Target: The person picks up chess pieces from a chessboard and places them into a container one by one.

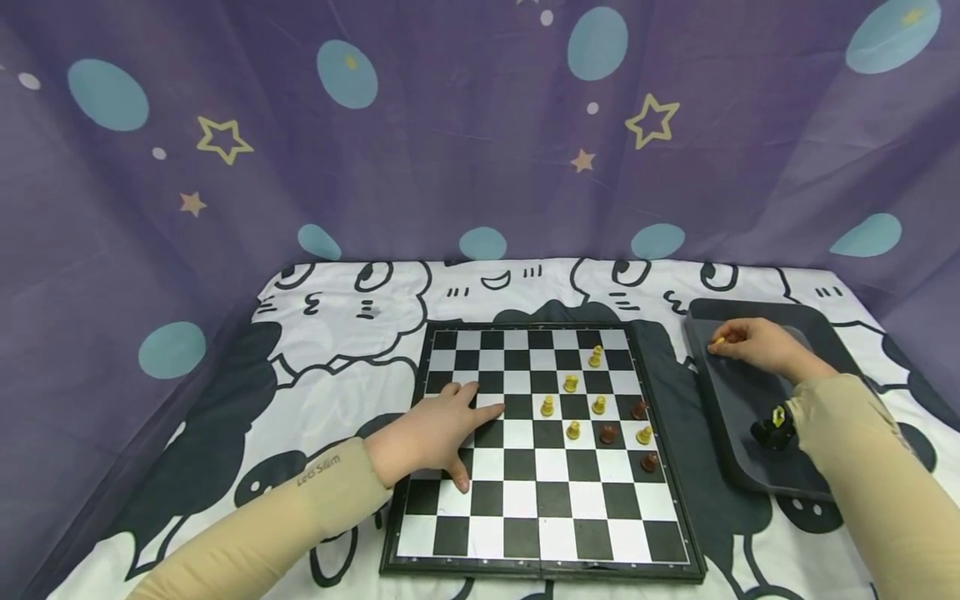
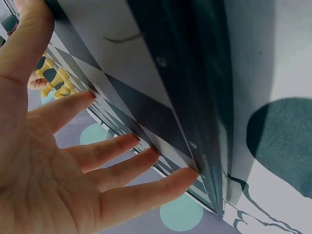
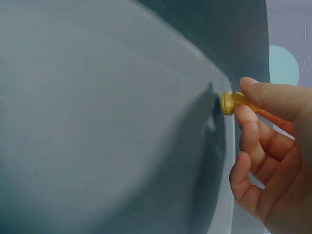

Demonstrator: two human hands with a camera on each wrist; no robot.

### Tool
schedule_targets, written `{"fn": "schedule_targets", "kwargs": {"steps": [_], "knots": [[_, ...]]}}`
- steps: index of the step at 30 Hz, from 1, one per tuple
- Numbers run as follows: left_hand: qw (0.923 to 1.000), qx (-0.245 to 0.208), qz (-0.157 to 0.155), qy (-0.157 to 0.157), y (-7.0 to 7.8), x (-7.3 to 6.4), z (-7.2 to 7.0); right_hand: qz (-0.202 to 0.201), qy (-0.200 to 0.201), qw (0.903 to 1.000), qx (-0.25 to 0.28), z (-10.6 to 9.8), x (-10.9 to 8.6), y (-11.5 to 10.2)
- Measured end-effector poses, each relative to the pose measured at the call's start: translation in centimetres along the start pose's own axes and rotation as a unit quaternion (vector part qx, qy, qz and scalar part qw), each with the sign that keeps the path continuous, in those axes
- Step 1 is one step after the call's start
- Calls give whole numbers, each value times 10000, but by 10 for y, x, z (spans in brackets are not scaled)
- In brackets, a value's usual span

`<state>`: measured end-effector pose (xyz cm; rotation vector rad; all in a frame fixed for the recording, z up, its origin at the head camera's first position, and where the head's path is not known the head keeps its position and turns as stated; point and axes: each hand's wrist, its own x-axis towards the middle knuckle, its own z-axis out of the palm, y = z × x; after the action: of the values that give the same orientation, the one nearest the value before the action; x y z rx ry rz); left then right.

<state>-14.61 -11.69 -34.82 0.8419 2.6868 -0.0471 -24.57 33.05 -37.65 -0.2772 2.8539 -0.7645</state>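
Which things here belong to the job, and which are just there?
In the job:
held yellow piece, pinched by the right hand
tray beneath it
chessboard, left hand at its left side
yellow pieces and brown pieces on board

Just there:
patterned cloth underneath
purple curtain behind

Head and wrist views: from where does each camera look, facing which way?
Head: on the head, facing forward and down at chessboard and tray; left hand, right hand and sleeves show.
Left wrist: worn there, facing across chessboard; left hand shows, apparently right too.
Right wrist: worn there, facing the tray; right hand shows.
Head and right wrist share the pinched yellow piece.
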Motion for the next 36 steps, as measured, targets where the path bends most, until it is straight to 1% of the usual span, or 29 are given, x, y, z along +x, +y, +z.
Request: {"fn": "schedule_targets", "kwargs": {"steps": [8,18,23,28,33,36], "knots": [[10000,57,2,-6,1,0,0,36,-119,9999,-22,2,0,4],[10000,73,23,30,0,1,2,6,-97,9999,-52,0,-1,6],[10000,26,8,46,1,0,2,97,-109,9999,-14,-5,-2,3],[10000,21,-26,13,1,-1,1,137,-153,9997,-115,-13,-5,1],[10000,40,-33,-4,1,-1,0,85,-61,9996,-247,-19,-8,-4],[10000,32,-28,-9,1,-1,-1,-49,37,9996,-262,-22,-11,-9]]}}
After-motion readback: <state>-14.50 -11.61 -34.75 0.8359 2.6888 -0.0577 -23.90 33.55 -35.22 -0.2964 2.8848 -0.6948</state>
